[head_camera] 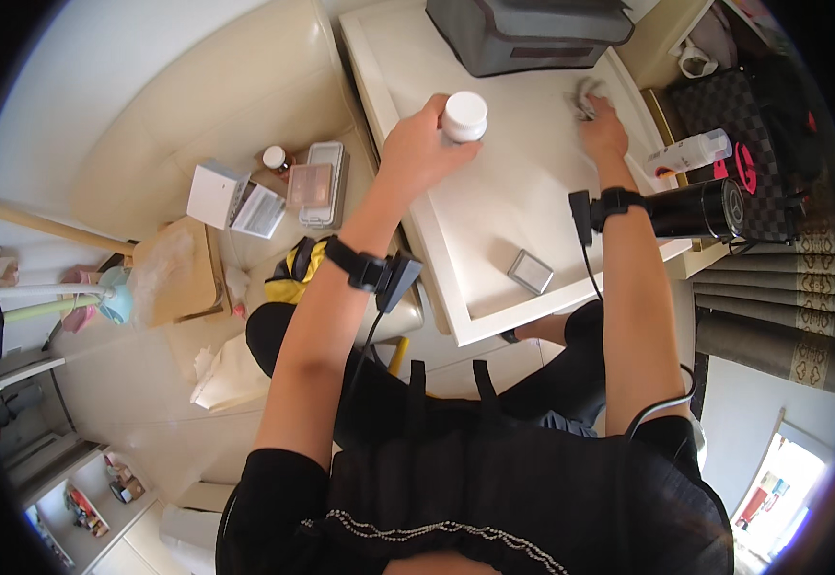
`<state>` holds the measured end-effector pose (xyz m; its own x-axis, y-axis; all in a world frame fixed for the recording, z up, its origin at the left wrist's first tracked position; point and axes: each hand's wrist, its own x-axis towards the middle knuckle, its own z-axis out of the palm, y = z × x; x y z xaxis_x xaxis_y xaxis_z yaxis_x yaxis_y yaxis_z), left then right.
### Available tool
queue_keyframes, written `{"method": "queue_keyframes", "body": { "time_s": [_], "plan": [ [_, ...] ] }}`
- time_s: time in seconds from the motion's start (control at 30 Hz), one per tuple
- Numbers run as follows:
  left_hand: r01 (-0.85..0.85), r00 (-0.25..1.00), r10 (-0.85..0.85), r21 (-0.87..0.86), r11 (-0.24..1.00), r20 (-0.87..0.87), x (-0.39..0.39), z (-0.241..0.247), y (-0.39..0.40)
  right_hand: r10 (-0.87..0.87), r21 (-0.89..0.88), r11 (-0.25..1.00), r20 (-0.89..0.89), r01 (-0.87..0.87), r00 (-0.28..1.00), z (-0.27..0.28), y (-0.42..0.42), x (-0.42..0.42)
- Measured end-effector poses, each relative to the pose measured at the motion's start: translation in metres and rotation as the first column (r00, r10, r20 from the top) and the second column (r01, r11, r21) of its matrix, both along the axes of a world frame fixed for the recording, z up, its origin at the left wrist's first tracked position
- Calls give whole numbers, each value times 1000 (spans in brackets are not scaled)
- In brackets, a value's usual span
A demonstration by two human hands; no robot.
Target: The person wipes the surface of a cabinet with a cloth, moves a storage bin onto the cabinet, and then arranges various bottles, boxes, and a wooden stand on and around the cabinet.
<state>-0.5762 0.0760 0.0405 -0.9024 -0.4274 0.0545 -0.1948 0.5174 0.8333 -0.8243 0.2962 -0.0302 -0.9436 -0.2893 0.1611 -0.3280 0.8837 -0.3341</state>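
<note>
My left hand is closed around a white plastic bottle with a ribbed screw cap, above the left side of a cream table with a raised rim. At the table's far right, my right hand holds a crumpled grey cloth against the tabletop; the cloth is slightly blurred. A small silver-edged rectangular case lies near the table's front rim. Behind both hands stands a grey fabric storage box with a lid.
Right of the table are a white spray bottle, a black cylindrical flask and a checkered bag. On the beige sofa at left sit an open white carton, a brown bottle, and a clear-lidded case.
</note>
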Motion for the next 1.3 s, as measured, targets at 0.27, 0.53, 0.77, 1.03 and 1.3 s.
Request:
{"method": "queue_keyframes", "body": {
  "time_s": [0.27,0.53,0.77,1.03,1.3],
  "plan": [
    [13,1000,-14,-68,998,-16,-10,4,17,523,-106,852,129,-512,843,36,2,147],
    [49,999,-48,-87,995,19,-6,0,36,491,-277,836,-4,-473,871,66,47,181],
    [176,983,-172,-65,982,61,-28,5,77,467,-184,841,-226,-508,855,65,75,205],
    [149,989,-146,-120,982,34,-35,10,89,-279,-482,848,-53,220,959,102,150,197],
    [99,995,-98,-119,988,19,-33,-8,54,-209,-426,884,12,194,978,71,137,157]
  ]
}}
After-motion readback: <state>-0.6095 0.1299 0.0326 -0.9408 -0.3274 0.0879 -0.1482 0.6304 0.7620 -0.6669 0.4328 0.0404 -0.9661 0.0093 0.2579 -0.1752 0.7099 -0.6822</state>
